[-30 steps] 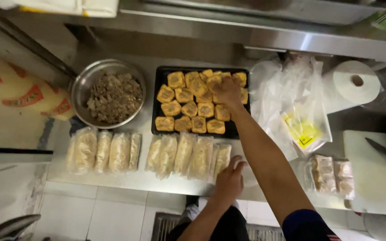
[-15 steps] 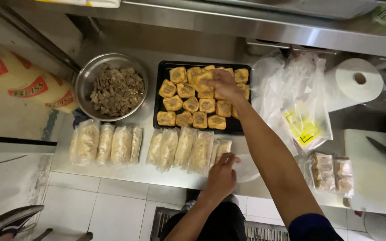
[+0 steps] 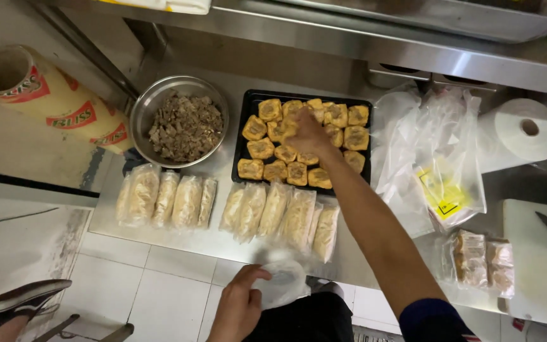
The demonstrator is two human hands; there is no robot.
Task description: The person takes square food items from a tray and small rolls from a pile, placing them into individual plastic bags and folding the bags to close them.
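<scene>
On the steel counter (image 3: 178, 244) our black tray (image 3: 245, 136) of stuffed tofu puffs (image 3: 260, 149) sits between the metal bowl of minced filling (image 3: 185, 125) and a heap of clear bags (image 3: 435, 152), with packed bags (image 3: 280, 212) lined up along the near edge. Our right hand (image 3: 307, 131) has slid leftward across the tray and now closes its fingers around one puff near the tray's middle. Our left hand (image 3: 238, 310) has come off the counter and pinches a thin plastic bag (image 3: 284, 283) at the edge, so we judge another puff is about to be bagged.
</scene>
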